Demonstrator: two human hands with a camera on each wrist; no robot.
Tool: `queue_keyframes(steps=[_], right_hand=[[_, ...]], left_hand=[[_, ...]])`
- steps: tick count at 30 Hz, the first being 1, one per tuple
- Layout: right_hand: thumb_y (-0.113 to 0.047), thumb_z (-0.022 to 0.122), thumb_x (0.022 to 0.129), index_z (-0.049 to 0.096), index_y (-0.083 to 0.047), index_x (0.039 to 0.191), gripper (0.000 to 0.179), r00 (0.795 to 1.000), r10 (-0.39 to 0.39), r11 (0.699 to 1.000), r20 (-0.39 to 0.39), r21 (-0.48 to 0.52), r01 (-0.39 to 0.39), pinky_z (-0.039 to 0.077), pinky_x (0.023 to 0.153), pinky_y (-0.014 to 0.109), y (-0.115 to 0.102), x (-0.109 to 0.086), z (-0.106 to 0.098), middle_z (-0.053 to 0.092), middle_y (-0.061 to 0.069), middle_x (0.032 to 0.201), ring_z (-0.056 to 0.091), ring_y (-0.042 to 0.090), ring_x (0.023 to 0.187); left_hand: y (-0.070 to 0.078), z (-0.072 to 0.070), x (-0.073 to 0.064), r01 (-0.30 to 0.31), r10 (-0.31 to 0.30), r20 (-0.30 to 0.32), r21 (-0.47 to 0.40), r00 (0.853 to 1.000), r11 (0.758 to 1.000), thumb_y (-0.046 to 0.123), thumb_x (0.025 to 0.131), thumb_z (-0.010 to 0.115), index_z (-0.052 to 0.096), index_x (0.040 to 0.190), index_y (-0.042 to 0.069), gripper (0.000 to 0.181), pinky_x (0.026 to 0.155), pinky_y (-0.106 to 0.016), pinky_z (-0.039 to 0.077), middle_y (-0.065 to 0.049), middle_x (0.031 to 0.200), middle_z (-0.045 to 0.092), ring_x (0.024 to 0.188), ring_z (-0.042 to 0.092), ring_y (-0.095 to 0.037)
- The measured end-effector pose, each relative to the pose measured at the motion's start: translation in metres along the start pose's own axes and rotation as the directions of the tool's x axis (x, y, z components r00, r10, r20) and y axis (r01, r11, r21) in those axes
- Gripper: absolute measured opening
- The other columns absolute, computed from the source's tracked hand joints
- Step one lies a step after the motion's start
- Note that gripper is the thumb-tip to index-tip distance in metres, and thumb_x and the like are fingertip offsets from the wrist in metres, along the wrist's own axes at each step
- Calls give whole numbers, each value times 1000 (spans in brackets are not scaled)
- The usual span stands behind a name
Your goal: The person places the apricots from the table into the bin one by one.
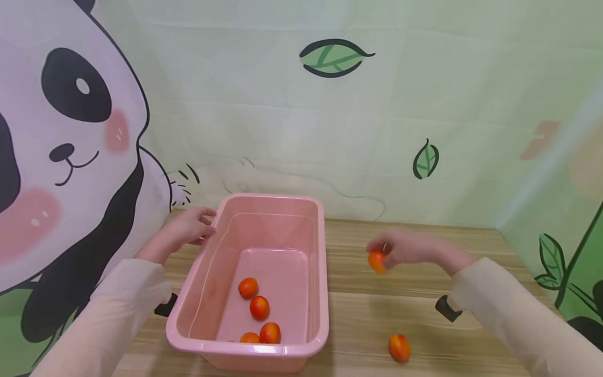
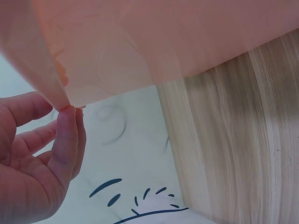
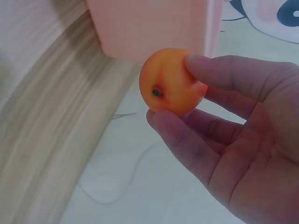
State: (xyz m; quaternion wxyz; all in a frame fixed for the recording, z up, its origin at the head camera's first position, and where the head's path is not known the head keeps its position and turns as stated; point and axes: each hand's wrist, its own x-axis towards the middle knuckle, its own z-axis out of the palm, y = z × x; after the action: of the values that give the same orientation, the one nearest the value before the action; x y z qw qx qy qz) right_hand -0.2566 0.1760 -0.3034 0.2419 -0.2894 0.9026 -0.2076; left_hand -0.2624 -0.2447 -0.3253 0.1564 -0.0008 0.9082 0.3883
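Note:
A small orange-red fruit (image 3: 168,84) with a dark stem dot is pinched between the thumb and fingertips of my right hand (image 1: 405,247). That hand is raised above the wooden table, to the right of a pink plastic tub (image 1: 322,272). My left hand (image 1: 190,226) holds the tub's left rim near its far corner. In the left wrist view the thumb and fingers pinch the rim's edge (image 2: 64,103). Several more of these fruits, including one fruit (image 1: 259,308), lie on the tub's floor, some partly hidden by the near wall.
Another orange-red fruit (image 1: 399,347) lies on the wooden table (image 1: 358,314) near its front, right of the tub. Behind the table hangs a pale green backdrop (image 1: 264,94) printed with a panda and leaves. It also closes off the left and right sides.

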Motion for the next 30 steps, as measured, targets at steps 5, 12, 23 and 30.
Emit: queue_keyframes(steps=[5, 12, 23, 30], right_hand=[[-1, 59, 75, 59, -1, 110, 35, 1000, -16, 995, -17, -95, 14, 50, 75, 30, -17, 2, -9, 61, 3, 90, 53, 17, 81], [0, 59, 76, 60, 0, 109, 33, 996, -93, 984, -4, -153, 91, 50, 74, 29, -37, 7, -22, 61, 4, 89, 52, 17, 80], [-1, 59, 76, 62, -3, 107, 31, 994, -112, 979, -16, -174, 108, 50, 76, 30, -69, 19, -27, 62, 2, 89, 54, 18, 81], [-4, 60, 77, 63, -8, 107, 30, 993, -120, 962, -5, -247, 115, 48, 74, 27, -90, 27, -23, 61, -1, 89, 52, 17, 82]], left_hand=[[0, 0, 0, 0, 0, 2, -1, 1000, 1000, 8, 88, 45, 28, 133, -5, 50, 82, -39, 50, -28, 124, 44, 98, 56, -30], [-1, 0, 1, 7, -7, -2, 3, 1000, 1000, 9, 88, 46, 29, 133, -4, 50, 81, -38, 51, -27, 124, 45, 99, 56, -30], [-1, 0, -1, -1, 1, -3, 6, 1000, 1000, 9, 88, 45, 29, 133, -5, 50, 81, -38, 51, -27, 124, 44, 100, 56, -31], [1, 0, -2, 11, -11, -7, 8, 1000, 1000, 9, 88, 45, 29, 133, -4, 49, 82, -38, 50, -27, 124, 44, 100, 55, -31]])
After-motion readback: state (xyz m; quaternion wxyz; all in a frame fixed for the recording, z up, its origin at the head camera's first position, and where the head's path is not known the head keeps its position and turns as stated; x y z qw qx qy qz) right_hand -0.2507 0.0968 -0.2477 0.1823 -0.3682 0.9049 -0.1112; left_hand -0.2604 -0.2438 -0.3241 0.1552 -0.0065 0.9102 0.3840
